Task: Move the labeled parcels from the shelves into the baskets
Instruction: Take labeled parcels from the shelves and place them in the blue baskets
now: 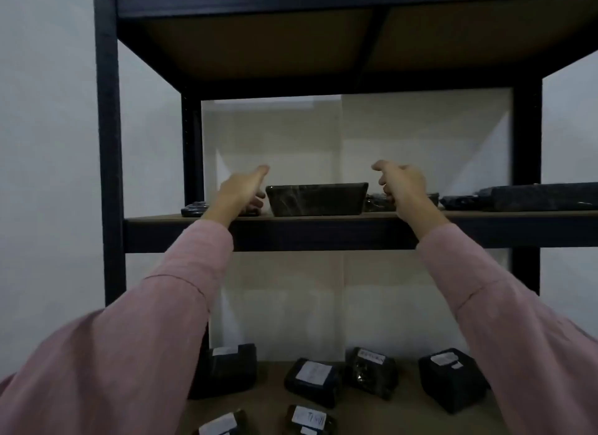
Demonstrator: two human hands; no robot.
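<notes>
Wide black parcel (pixel 317 199), glossy creased wrap, lies flat at the front edge of the middle shelf (pixel 323 230) of the dark metal rack (pixel 108 143). Smaller dark parcels share that shelf: one at the far left (pixel 194 208), one just to the right (pixel 375 203) partly behind your wrist, and a long one at the far right (pixel 534 195).

Your left hand (pixel 241 188) is up at the wide parcel's left end, thumb raised and fingers spread loose, gripping nothing. Can't tell if the fingers touch the wrap. Your right hand (pixel 403 183) hovers above its right end, fingers loosely curled and empty. Both arms reach up in pink sleeves (pixel 161 305).

On the lower shelf (pixel 271 399) are several black parcels with white labels (pixel 312 378).
</notes>
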